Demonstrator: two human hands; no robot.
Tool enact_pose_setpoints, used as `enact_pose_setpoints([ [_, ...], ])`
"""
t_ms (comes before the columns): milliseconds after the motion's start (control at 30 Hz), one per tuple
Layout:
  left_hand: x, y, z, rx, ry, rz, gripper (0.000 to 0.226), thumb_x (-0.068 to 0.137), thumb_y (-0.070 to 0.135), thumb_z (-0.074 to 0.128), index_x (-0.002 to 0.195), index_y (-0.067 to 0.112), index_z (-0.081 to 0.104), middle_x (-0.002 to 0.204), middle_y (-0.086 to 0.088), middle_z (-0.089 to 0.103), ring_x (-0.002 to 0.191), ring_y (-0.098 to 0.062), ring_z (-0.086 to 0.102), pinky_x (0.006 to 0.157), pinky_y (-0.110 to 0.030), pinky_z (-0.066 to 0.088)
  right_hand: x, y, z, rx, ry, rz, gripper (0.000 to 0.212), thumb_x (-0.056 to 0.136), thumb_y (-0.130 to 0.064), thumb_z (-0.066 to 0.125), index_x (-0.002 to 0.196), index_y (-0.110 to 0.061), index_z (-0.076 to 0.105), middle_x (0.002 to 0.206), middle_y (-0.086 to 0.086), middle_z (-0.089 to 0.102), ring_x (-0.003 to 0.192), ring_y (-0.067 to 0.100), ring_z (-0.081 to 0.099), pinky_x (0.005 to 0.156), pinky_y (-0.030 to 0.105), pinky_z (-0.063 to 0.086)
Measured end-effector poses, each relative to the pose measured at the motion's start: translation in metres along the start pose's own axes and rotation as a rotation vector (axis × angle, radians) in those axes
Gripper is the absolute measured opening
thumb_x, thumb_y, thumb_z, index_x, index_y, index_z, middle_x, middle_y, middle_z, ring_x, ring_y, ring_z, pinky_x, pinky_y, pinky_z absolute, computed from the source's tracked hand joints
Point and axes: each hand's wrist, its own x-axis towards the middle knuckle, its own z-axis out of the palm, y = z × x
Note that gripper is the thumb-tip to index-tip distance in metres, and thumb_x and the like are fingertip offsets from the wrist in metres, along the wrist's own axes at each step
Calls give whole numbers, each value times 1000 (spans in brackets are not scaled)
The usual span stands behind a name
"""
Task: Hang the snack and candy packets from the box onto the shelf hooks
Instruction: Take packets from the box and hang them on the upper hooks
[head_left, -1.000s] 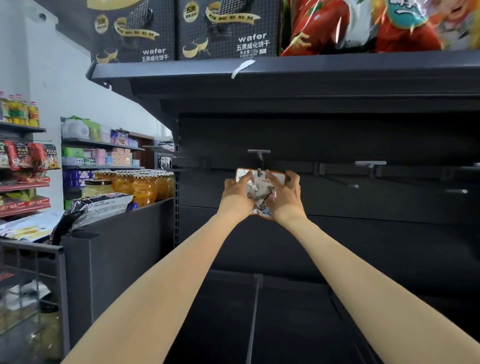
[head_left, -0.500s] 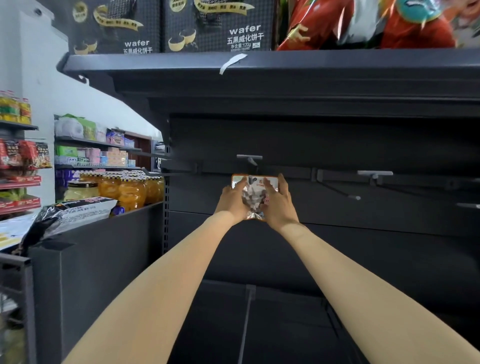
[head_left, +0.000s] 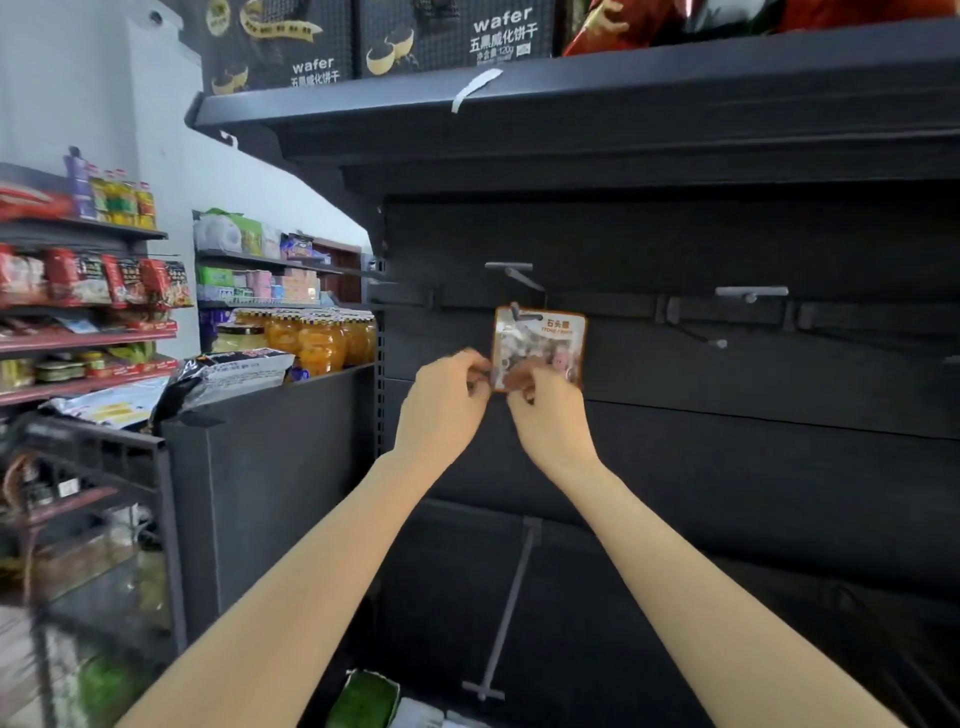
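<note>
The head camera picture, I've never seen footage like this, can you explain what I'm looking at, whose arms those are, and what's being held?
There is no machine here. A person wears a wide-angle camera on the head, so you see what they see: their own two bare arms reaching forward into a dark shop shelf unit.

A small candy packet with an orange border hangs on a metal hook that passes through its top. The left hand has its fingers curled at the packet's lower left edge, and the right hand pinches its bottom edge.

Further right, an empty hook sticks out from the same rail. Above, black wafer boxes stand on the top shelf. To the left are jars of orange fruit, and at the bottom edge a green packet shows.
</note>
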Motion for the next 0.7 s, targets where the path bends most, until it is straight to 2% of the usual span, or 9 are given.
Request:
enact_pose_setpoints([
  [133,-59,-17,-39,130,59,-18,22,93,13,54,111,18,64,101,1,68,88,-13,62,81,-30,52,-43,-22,28,114,-124,-38,18,94,-8,49,109,-14,58,102,-3,61,89,8,54,75,19,41],
  [267,-122,-59,-79,158,44,-198,19,91,15,55,104,23,66,95,7,70,84,-9,63,80,-29,52,-86,-42,75,161,-302,-32,18,94,-9,48,106,-16,59,100,-4,62,83,7,56,67,17,43],
  [367,-171,-107,-111,180,8,-344,18,89,15,56,99,27,66,90,8,70,82,-6,63,80,-26,51,-119,-55,124,191,-466,34,20,93,-11,47,104,-18,61,100,-3,63,86,11,59,73,24,47],
  [500,-232,-176,-155,230,-58,-529,16,90,12,56,98,21,66,89,2,70,84,-11,63,80,-25,49,-170,-78,199,176,-676,70,22,93,-12,45,104,-18,63,105,0,63,93,16,59,82,33,51],
  [633,-287,-245,-201,293,-174,-692,19,90,6,56,89,24,61,90,-4,69,79,-15,62,79,-31,52,-221,-98,272,135,-849,94,22,93,-11,46,102,-19,65,107,2,66,100,19,59,85,32,48],
  [700,-313,-275,-223,337,-242,-744,16,90,7,55,96,19,64,96,-8,68,86,-21,63,82,-34,51,-245,-104,304,110,-924,112,25,94,-10,44,104,-17,65,112,4,65,105,21,58,85,31,46],
])
